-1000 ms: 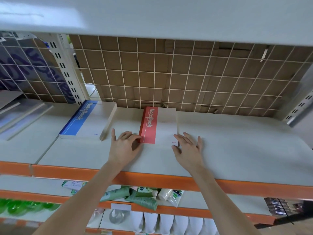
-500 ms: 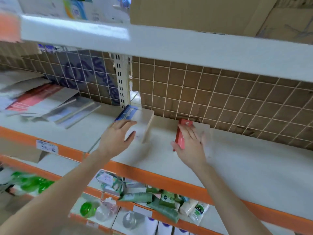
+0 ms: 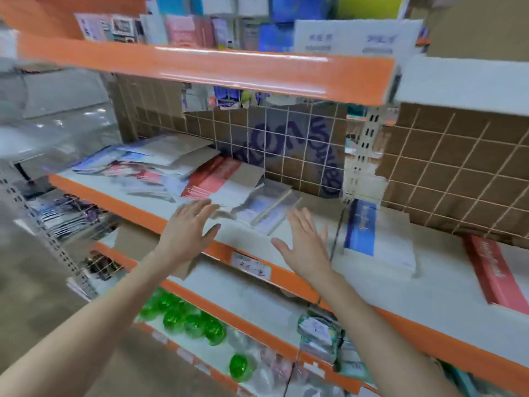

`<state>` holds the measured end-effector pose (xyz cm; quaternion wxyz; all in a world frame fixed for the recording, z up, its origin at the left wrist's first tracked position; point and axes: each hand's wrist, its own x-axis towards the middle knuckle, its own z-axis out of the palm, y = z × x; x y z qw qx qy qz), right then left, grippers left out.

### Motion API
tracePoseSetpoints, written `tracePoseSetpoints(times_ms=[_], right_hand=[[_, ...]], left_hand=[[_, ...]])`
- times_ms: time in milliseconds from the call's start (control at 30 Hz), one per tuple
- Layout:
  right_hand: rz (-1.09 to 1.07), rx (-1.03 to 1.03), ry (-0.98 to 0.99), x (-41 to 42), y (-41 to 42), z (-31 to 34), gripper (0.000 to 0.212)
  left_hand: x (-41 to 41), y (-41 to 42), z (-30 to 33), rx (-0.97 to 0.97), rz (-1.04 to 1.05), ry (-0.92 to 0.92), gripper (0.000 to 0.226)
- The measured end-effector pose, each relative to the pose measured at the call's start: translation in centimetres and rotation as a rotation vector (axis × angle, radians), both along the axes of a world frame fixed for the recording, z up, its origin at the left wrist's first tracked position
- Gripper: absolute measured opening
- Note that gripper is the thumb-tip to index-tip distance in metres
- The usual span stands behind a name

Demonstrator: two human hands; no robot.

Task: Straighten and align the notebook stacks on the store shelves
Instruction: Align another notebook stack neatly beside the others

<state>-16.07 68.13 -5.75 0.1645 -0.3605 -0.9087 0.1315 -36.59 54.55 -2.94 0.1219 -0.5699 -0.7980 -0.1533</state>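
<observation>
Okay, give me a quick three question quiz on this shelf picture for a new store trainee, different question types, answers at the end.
1. True or false: the left hand grips a notebook.
2. Which stack lies nearest the right hand? A) red notebook stack B) blue notebook stack C) green bottles
3. Fill in: the messy notebook pile lies on the shelf's ___ section.

Key: 1 false, both hands are open and hold nothing. 2 B. 3 left.

On the shelf we see a messy notebook pile at the left, two tidy notebook stacks to its right, and bottles on the lower shelf below.
</observation>
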Motion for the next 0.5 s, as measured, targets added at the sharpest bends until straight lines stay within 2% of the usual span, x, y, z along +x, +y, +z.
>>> tracePoseSetpoints(times_ms=[133, 267, 500], right_hand=[[-0.008, -0.044, 0.014, -5.8, -0.2, 0.3, 0.069], [-0.012, -0.066, 0.012, -10.0, 1.3, 0.1, 0.07], [0.075, -0.17, -0.001, -16.3, 5.7, -1.2, 0.085]], left_hand=[[-4.4, 0.5, 0.3, -0.029, -0.052, -0.003, 0.07], [-8.1, 3.4, -0.9, -0.084, -0.082, -0.046, 0.062], [-12.0, 8.9, -1.3, -0.208, -0.104, -0.073, 0.07]])
